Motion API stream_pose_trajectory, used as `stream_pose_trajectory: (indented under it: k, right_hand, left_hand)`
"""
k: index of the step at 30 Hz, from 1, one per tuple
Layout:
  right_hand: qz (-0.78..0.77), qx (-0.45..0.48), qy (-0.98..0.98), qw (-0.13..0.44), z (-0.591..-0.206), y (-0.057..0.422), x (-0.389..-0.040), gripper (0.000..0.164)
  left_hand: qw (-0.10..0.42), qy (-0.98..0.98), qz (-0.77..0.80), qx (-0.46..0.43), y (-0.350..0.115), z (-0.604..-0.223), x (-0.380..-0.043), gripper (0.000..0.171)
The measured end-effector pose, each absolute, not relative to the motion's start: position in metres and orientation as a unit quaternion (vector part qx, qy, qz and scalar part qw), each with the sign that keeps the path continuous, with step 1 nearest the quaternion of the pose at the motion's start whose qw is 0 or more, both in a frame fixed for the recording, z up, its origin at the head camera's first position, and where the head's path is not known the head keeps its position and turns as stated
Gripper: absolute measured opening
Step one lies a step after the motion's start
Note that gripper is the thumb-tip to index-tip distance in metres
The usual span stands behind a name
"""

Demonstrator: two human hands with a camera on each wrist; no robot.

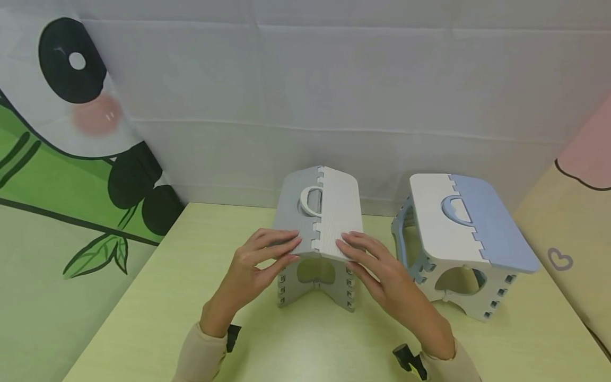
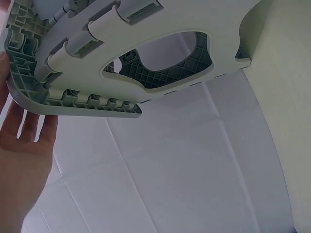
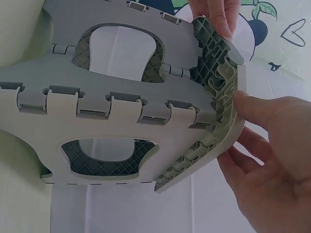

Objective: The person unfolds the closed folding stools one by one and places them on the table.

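Observation:
A grey-and-white folding step stool (image 1: 341, 207) stands partly folded on the table, its two seat halves sloping down from a raised middle seam. On the front corner of the grey half, my left hand (image 1: 260, 262) has its fingers on top and its thumb at the edge. My right hand (image 1: 382, 273) holds the white half's front corner the same way. The right wrist view shows that thumb on the panel's rim and the fingers against its outer face. Ribbed undersides and hinged legs of the stool (image 2: 160, 58) appear in the left wrist view.
To the right, a white-and-blue folding stool (image 1: 470, 223) stands unfolded with a flat top, near my right forearm. Behind both hangs a pale cloth backdrop (image 1: 334, 79). The light yellow table (image 1: 157, 329) extends to the left and front.

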State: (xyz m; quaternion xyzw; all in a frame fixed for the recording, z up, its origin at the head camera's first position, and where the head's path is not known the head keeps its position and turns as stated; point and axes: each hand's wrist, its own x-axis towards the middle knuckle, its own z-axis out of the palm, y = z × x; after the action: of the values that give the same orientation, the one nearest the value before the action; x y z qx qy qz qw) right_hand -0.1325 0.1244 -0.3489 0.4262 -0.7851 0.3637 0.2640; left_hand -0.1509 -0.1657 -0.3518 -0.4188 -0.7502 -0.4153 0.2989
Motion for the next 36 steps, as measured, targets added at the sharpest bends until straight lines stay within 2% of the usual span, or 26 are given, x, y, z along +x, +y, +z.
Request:
stream_pose_trajectory:
  k: [30,36]
  right_hand:
    - [0.348,0.424,-0.792,0.268,-0.3486,0.1221,-0.1315,0.040]
    - [0.351,0.421,-0.791,0.272,-0.3485,0.1210,-0.1326,0.039]
  left_hand:
    - [0.298,-0.761,-0.395,-0.420,-0.1639,-0.3508,-0.1494,0.030]
    - [0.316,-0.755,-0.380,-0.432,-0.1632,-0.3488,-0.1497,0.030]
